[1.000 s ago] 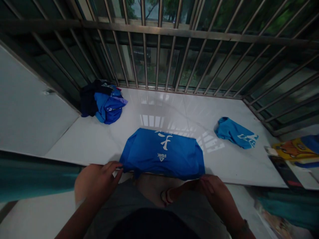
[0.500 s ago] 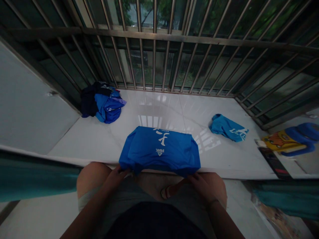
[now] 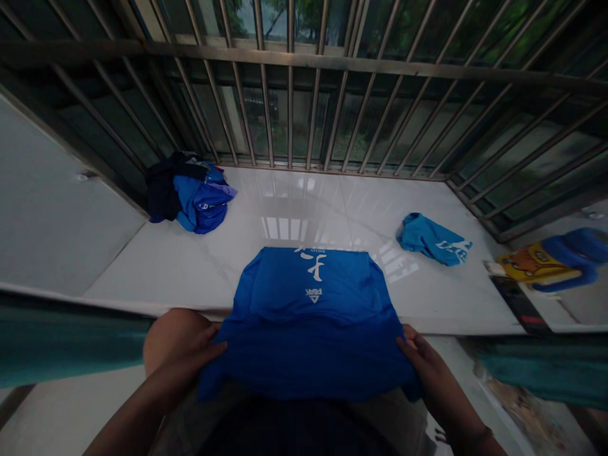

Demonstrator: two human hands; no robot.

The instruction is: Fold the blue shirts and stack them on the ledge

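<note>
A blue T-shirt [image 3: 308,316] with white lettering lies partly on the white sill, its far end folded into a straight edge. The near part hangs over the sill's front edge toward my lap. My left hand [image 3: 202,348] pinches the shirt's left side. On the opposite side, my right hand [image 3: 418,351] grips the fabric between thumb and fingers. Between the two hands the cloth is spread wide and fairly flat.
A heap of dark and blue clothes [image 3: 190,193] lies at the back left. A lighter blue garment [image 3: 433,239] rests at the right, near a yellow and blue bottle [image 3: 546,259] and a dark phone-like object [image 3: 522,307]. Metal bars [image 3: 289,114] line the window.
Both hands have moved apart and brought the shirt's near part back toward my body. More of the blue cloth now shows, spread below the printed part.
</note>
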